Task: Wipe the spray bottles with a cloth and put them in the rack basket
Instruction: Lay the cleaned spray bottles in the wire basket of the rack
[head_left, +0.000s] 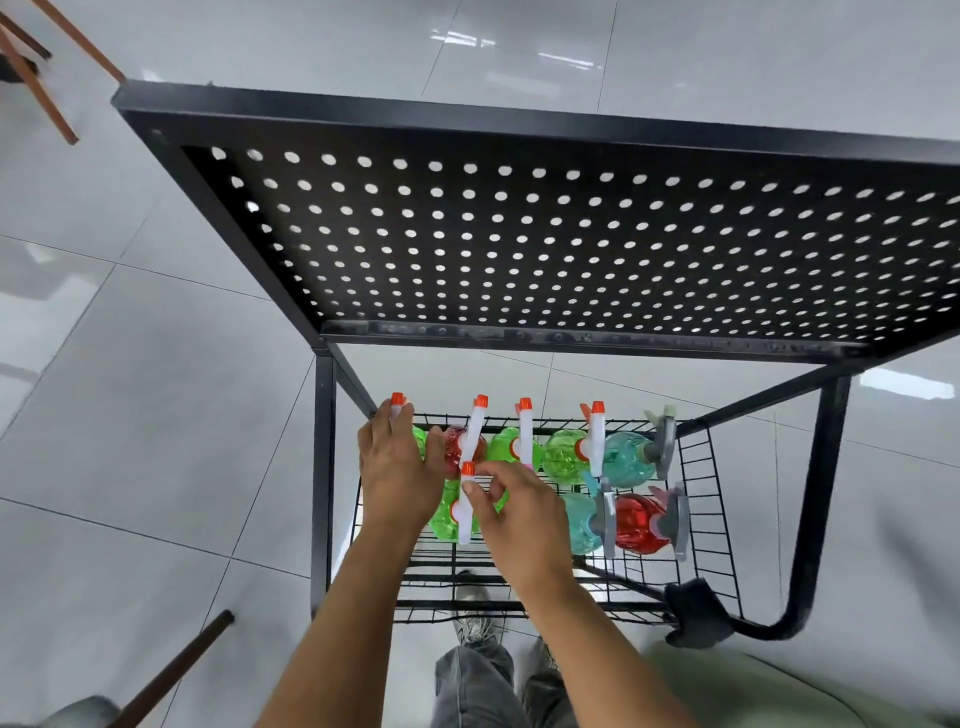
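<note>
Left hand (397, 470): fingers curled on far-left bottle (418, 441)
Right hand (511, 512): pinching green bottle (451, 512) sprayer
Basket (698, 467): bottles upright in two rows
Cloth (696, 613): on basket corner

A single head-worn wide-angle camera looks steeply down from above the black rack (332, 467). It faces forward across the perforated top shelf (571, 249), which fills the frame from 10 to 2 o'clock and sits nearest the lens. The wire basket (701, 493) lies lower, just below centre toward 6 o'clock. Both forearms enter from the 6 o'clock edge, the left hand (397, 467) and right hand (519, 512) close to centre. The wearer's legs and shoes (475, 618) show straight beneath. Tiled floor (130, 389) bends outward at the edges. No second view exists.
</note>
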